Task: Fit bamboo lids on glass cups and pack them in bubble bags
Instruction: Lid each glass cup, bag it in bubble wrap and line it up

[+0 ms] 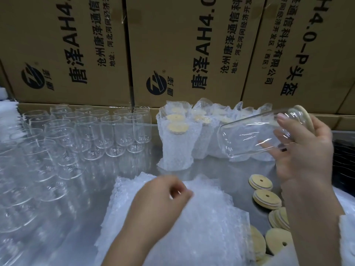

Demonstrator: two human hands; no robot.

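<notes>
My right grip (301, 150) clasps the tilted glass cup (249, 135); left grip (163, 194) curls above bubble bags (201, 217), hold I cannot tell.

Shiny metal table (211, 167): empty glass cups (86, 135) left of the left hand (163, 194), bubble bags (172, 227) stacked beneath it, bagged lidded cups (176, 146) beyond both hands, loose bamboo lids (267, 196) below the right hand (303, 150).

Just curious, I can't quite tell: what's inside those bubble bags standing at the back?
Round bamboo lids show at the open tops of the bubble bags. The wrap hides whatever sits below them.
</notes>
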